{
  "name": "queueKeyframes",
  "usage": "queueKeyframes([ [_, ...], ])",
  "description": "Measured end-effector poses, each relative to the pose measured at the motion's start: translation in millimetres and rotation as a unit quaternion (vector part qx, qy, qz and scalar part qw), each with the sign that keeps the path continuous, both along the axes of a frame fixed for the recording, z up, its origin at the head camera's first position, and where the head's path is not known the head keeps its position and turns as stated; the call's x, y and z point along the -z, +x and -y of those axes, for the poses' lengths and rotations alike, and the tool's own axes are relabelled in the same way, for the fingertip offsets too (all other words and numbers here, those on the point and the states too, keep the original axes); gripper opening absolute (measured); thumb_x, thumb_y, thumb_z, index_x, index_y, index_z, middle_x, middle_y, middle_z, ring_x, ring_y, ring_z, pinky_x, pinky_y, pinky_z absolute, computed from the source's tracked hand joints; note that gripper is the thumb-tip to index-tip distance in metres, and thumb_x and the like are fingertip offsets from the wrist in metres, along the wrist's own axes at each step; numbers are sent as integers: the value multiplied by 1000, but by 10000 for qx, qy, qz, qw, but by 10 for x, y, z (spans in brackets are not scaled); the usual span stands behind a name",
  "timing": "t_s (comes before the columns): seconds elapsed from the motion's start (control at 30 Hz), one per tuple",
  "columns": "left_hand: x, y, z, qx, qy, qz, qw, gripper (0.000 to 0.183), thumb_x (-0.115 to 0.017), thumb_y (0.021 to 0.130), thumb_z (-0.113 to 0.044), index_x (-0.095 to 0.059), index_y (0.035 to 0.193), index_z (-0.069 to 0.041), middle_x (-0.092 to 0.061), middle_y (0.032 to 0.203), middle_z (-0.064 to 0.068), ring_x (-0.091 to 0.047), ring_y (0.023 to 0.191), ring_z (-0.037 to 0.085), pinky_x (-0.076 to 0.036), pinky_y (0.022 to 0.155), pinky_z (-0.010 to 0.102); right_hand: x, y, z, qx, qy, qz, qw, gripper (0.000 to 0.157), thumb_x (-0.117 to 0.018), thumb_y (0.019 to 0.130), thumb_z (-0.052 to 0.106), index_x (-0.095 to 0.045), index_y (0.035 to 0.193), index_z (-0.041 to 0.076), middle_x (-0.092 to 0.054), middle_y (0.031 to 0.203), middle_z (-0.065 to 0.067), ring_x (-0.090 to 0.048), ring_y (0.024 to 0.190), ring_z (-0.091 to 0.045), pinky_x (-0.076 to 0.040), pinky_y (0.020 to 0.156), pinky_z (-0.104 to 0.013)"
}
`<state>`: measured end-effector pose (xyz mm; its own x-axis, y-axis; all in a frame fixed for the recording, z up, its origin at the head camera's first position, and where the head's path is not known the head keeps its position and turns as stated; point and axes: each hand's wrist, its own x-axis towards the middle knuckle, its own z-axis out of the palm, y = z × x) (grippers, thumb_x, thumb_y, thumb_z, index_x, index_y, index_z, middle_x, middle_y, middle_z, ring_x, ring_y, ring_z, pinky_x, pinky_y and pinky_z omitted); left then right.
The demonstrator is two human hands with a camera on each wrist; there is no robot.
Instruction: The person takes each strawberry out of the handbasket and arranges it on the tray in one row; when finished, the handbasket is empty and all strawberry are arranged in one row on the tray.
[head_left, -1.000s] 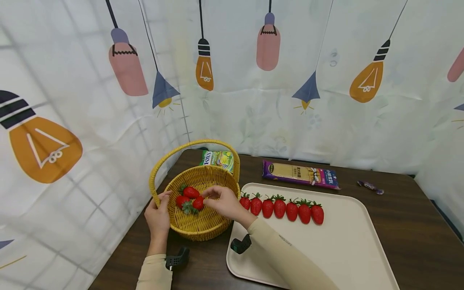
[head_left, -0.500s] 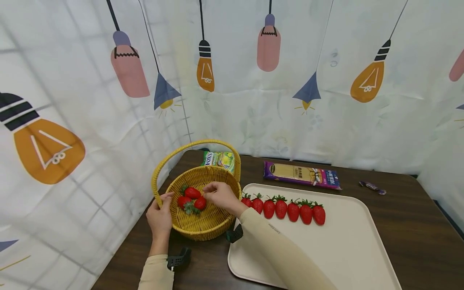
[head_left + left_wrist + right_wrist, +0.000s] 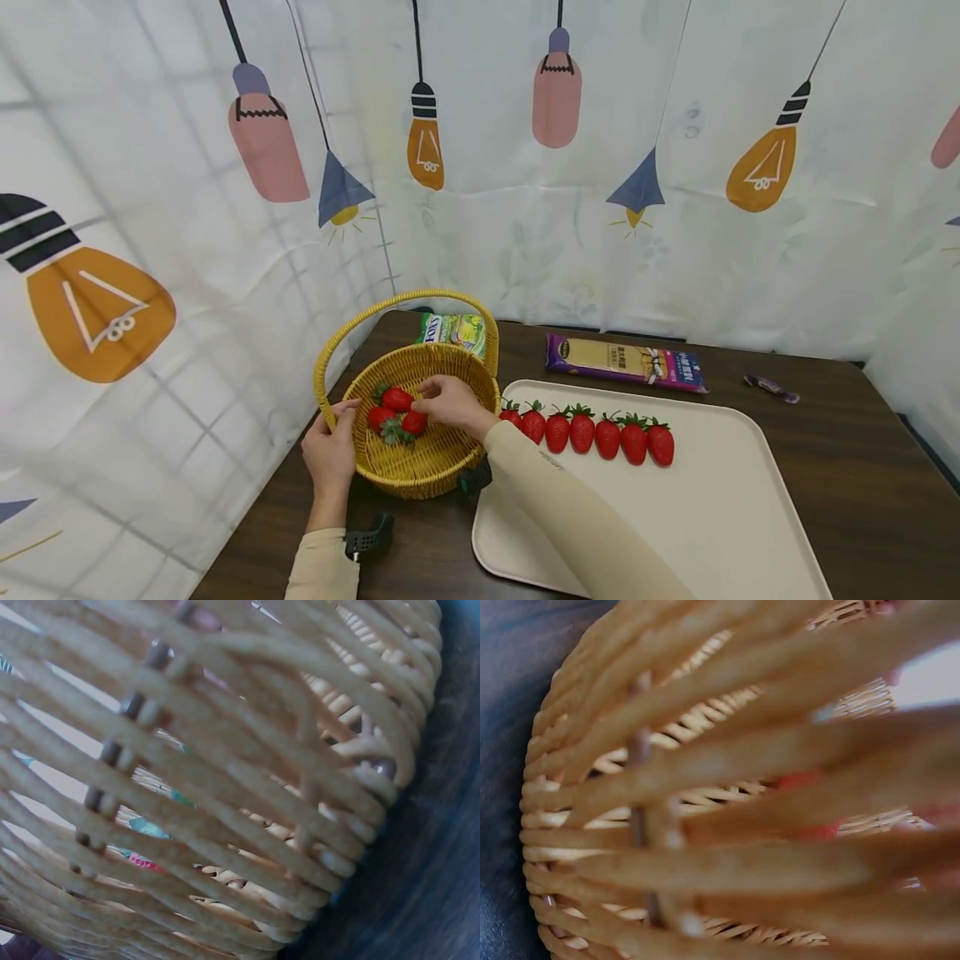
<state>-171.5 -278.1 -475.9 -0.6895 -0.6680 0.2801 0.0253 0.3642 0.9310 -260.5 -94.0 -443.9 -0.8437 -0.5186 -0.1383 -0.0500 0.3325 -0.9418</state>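
A yellow wicker basket (image 3: 405, 485) with a tall arched handle stands at the table's left. Inside lie 3 red strawberries, an upper one (image 3: 397, 399), a left one (image 3: 380, 418) and a right one (image 3: 414, 422), their green leaves showing. My left hand (image 3: 330, 450) grips the basket's left rim by the foot of the handle. Over the basket's right side reaches my right hand (image 3: 453, 406), its fingertips at the right strawberry; whether they pinch or only touch it is unclear. Both wrist views show mostly the woven basket wall (image 3: 225, 765), with the hands hidden.
A beige tray (image 3: 637, 525) right of the basket bears a row of several strawberries (image 3: 582, 433). Behind stand a green Fox's packet (image 3: 453, 332) and a purple pasta packet (image 3: 626, 362). A small wrapped candy (image 3: 771, 388) lies at the right. A patterned curtain (image 3: 480, 250) hangs behind the table.
My right hand drew slightly back from the right strawberry, then came back to it with the forearm lower and further left. The left hand keeps its hold on the rim.
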Motion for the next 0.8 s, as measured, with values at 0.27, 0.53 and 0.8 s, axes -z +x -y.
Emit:
queueKeyframes([
  [0.27, -14, 3, -8, 202, 227, -154, 9994, 23, -60, 98, -28, -76, 101, -11, -46, 58, 0, -25, 46, 9, -28, 49, 28, 55, -3, 27, -899, 577, -200, 9941, 39, -67, 93, 16, -61, 130, 8, -61, 124, -13, -63, 82, -17, -52, 69, -28],
  [0.53, -6, 3, -2, 337, 350, -163, 9987, 23, -60, 98, -25, -75, 104, -8, -51, 62, 0, -27, 46, 7, -29, 52, 29, 91, 29, 4, -1336, 936, -436, 9856, 30, -72, 89, 15, -70, 118, 9, -67, 110, -4, -63, 78, -14, -51, 69, -25],
  [0.8, -19, 16, -1, 316, 249, -226, 9989, 23, -60, 97, -24, -75, 102, -7, -59, 68, -6, -28, 49, 9, -29, 55, 29, 82, 48, 5, -2118, 1119, -888, 9668, 21, -73, 87, 15, -74, 108, 14, -70, 98, 7, -59, 88, -5, -48, 80, -23],
])
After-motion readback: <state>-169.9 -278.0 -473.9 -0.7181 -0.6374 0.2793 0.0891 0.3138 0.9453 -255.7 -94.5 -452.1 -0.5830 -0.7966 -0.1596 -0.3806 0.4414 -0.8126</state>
